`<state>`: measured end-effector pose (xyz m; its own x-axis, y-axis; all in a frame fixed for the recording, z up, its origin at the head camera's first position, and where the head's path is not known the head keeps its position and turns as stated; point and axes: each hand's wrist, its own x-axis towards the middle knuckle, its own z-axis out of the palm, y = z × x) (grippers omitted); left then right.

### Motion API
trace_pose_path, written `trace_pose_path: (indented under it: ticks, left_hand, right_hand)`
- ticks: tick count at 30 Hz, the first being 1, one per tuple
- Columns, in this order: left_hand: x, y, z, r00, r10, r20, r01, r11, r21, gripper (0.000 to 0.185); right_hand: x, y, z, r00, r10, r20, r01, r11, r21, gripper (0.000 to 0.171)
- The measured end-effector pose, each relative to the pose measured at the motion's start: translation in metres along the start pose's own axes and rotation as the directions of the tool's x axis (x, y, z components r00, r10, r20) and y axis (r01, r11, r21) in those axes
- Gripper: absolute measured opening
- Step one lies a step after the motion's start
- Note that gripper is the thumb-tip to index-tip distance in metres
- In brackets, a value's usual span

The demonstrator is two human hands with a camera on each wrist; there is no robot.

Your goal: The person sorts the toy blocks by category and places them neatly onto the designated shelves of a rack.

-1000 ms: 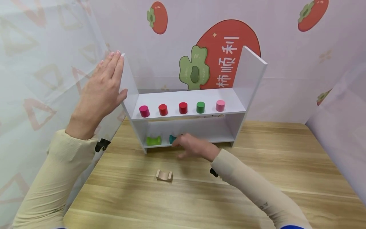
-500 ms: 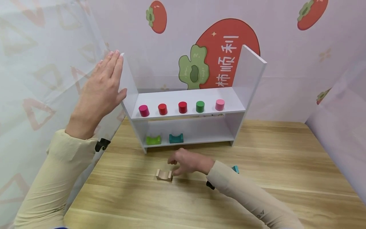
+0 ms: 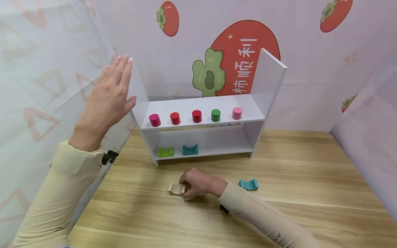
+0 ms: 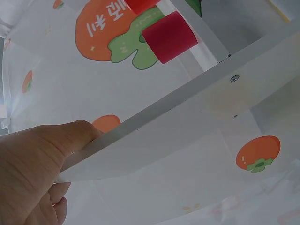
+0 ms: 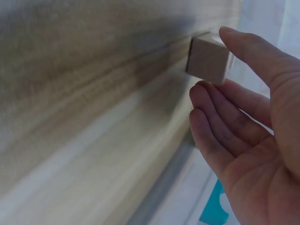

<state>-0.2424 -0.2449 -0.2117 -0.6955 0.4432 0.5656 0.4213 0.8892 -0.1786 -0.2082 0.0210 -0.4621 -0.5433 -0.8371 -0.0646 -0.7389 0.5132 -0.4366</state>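
Observation:
With thumb and fingers on opposite sides, my left hand [image 3: 105, 96] grips the upright left side panel [image 4: 154, 117] of the white shelf [image 3: 204, 127]. My right hand [image 3: 198, 182] is low over the table, its thumb and index finger around the right end of a plain wooden block [image 3: 176, 189] with a curved notch. In the right wrist view the thumb overlaps the top edge of the block [image 5: 208, 58] and the fingers curl under its lower edge. A teal notched block [image 3: 248, 185] lies on the table beyond my right wrist.
Several coloured cylinders, among them a green one [image 3: 215, 115] and a pink one [image 3: 237, 113], line the upper shelf board. A lime notched block [image 3: 165, 152] and a dark teal one [image 3: 190, 150] stand on the lower board. Printed cloth surrounds the wooden table [image 3: 304, 165].
My right hand has drawn back from the dark teal block on the lower board, down to the plain wooden block. The teal block on the table has come into view. The left hand stays put.

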Motion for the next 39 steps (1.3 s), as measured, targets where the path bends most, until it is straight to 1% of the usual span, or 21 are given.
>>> trace_pose_path:
  ticks: [6,13,19,27,39]
  left_hand:
    - [0.000,-0.001,0.000,1.000,0.006,-0.005,-0.006,1.000,-0.004,0.091]
    - [0.000,0.000,0.000,1.000,0.008,-0.007,-0.008,1.000,-0.003,0.091]
    - [0.000,-0.001,0.000,1.000,0.003,-0.005,-0.003,1.000,-0.005,0.092]
    - [0.000,-0.001,0.000,1.000,0.000,-0.006,0.000,1.000,-0.010,0.092]
    - [0.000,-0.001,0.000,1.000,0.011,-0.017,-0.011,1.000,-0.008,0.091]
  right_hand:
    - [0.001,-0.001,0.008,1.000,0.001,-0.018,0.000,0.999,0.034,0.026]
    - [0.001,-0.001,0.011,0.999,0.004,-0.052,-0.003,1.000,0.016,0.021]
    - [0.000,0.000,0.011,0.997,0.012,-0.077,-0.009,0.999,0.041,0.025]
    - [-0.001,0.002,0.012,0.997,0.036,-0.071,-0.032,0.998,0.061,0.030]
    - [-0.006,0.008,0.002,0.996,0.036,-0.085,-0.025,0.992,0.125,0.031]
